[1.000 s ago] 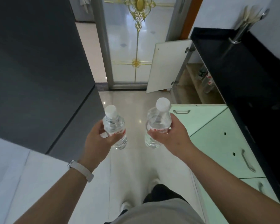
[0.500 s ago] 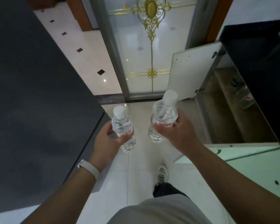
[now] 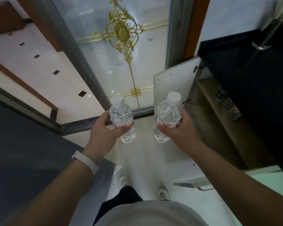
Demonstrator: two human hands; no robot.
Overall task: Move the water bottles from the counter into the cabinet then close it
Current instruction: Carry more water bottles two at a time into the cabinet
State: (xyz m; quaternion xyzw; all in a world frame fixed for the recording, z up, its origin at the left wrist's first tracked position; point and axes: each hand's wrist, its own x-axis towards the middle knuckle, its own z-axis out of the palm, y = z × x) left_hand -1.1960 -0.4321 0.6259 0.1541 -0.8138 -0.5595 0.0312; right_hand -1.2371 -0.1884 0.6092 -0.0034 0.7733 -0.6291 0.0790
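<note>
My left hand (image 3: 103, 129) grips a clear water bottle (image 3: 121, 119) with a white cap and red label, held upright over the floor. My right hand (image 3: 180, 129) grips a second, like bottle (image 3: 167, 116), also upright. To the right, under the black counter (image 3: 252, 75), the cabinet (image 3: 219, 128) stands open, its white door (image 3: 171, 88) swung out just behind the right bottle. Inside on the brown shelf stand a few bottles (image 3: 230, 108), partly hidden by the counter's edge.
A glass door with gold ornament (image 3: 126, 51) fills the view ahead. A dark grey appliance side (image 3: 23, 152) stands close on the left. Pale green cabinet fronts (image 3: 268, 185) run on the near right. A metal utensil holder (image 3: 266, 38) sits on the counter.
I have walked forward: the open cabinet and glass door are nearer and the green fronts have slid back beside me. Both hands still hold their bottles at the same height.
</note>
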